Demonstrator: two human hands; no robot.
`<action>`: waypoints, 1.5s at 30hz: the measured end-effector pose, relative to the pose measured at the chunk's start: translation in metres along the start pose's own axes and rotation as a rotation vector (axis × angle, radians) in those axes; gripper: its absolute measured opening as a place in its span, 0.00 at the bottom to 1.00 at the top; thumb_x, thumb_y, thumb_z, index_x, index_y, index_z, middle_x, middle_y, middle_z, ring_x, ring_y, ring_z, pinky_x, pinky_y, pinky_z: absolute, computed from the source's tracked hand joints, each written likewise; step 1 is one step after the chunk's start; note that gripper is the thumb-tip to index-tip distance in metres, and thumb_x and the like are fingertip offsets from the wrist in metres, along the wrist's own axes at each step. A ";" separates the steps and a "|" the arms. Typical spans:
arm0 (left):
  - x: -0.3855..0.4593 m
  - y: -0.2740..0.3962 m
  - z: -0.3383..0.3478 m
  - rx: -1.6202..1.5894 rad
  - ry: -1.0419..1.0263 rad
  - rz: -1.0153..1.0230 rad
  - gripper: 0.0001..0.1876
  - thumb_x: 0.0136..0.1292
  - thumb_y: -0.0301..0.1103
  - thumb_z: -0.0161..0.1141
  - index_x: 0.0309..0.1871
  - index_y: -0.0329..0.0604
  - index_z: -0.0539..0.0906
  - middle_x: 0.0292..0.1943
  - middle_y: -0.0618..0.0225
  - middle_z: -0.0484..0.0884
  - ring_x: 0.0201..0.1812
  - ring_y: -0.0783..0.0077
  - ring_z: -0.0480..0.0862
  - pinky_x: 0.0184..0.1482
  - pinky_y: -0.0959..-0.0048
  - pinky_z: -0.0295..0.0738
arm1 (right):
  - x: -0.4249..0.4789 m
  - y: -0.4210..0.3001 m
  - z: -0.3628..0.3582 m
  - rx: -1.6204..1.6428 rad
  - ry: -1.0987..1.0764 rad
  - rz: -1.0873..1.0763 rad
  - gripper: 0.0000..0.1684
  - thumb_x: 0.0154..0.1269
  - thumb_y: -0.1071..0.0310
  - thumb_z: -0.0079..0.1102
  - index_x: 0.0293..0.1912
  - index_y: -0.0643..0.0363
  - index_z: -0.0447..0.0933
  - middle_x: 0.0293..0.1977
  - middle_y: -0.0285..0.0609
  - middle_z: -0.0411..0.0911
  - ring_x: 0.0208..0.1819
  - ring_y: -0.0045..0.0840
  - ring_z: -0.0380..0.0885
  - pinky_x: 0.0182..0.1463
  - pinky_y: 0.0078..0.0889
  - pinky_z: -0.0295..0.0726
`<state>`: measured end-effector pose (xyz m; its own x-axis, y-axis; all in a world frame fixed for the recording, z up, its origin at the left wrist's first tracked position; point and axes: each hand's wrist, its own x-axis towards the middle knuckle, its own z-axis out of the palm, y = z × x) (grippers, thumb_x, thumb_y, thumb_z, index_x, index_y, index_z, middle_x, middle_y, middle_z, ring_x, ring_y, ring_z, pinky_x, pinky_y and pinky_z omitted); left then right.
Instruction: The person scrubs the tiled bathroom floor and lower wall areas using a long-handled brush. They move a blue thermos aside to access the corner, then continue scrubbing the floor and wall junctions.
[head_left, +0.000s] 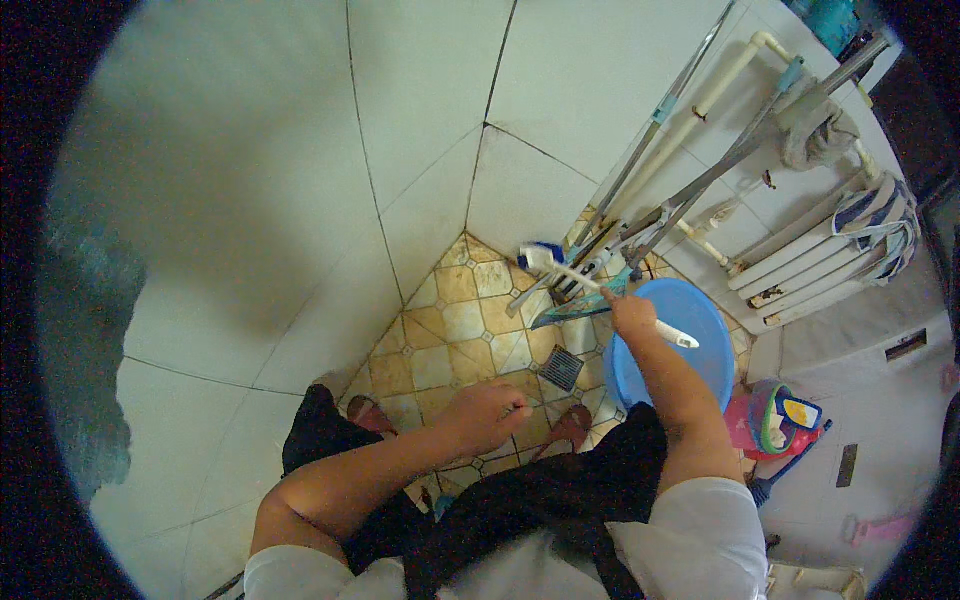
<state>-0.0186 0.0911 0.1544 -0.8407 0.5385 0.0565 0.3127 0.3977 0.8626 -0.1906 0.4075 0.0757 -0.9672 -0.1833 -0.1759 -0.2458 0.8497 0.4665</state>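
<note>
My right hand (634, 316) grips the white handle of a long scrubbing brush (679, 335). The brush's head, white with blue bristles, points towards the wall corner, close to several leaning mop poles. Beneath the right forearm is a round light-blue plastic basin (694, 307) on the floor. My left hand (491, 411) hangs over the tiled floor (457, 319) between my feet, its fingers curled in, with nothing visible in it. A square floor drain (561, 367) lies between the left hand and the basin.
Mop poles (705, 180) lean across a pipe at the right wall. Beyond them is a white radiator (787, 277) with a striped towel (874, 217) over it. A pink bucket (741, 421) and a dark-blue brush (761, 487) stand at right. White wall panels (420, 90) rise ahead and left.
</note>
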 end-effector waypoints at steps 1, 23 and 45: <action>-0.007 0.001 -0.006 0.032 -0.027 -0.069 0.10 0.53 0.38 0.49 0.31 0.41 0.73 0.30 0.60 0.74 0.35 0.59 0.73 0.38 0.66 0.68 | -0.007 -0.011 -0.023 0.045 0.031 0.009 0.33 0.53 0.73 0.39 0.56 0.30 0.50 0.24 0.45 0.72 0.21 0.34 0.73 0.21 0.34 0.71; 0.069 -0.047 0.073 -0.351 0.116 -0.340 0.19 0.51 0.45 0.48 0.35 0.37 0.74 0.25 0.58 0.75 0.26 0.62 0.74 0.27 0.67 0.67 | -0.055 -0.061 -0.018 1.353 -0.292 0.221 0.16 0.53 0.65 0.49 0.33 0.73 0.67 0.15 0.47 0.70 0.12 0.27 0.71 0.14 0.26 0.69; 0.278 -0.002 0.165 -1.631 0.671 -0.714 0.19 0.58 0.54 0.33 0.25 0.49 0.59 0.13 0.72 0.59 0.14 0.74 0.59 0.16 0.72 0.56 | -0.111 0.053 -0.034 0.957 -0.353 0.110 0.21 0.59 0.52 0.34 0.44 0.57 0.62 0.30 0.53 0.72 0.32 0.45 0.71 0.35 0.44 0.68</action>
<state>-0.1804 0.3625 0.0857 -0.7402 0.1178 -0.6620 -0.4477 -0.8209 0.3545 -0.0985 0.4562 0.1490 -0.8692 -0.0563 -0.4912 0.1466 0.9195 -0.3648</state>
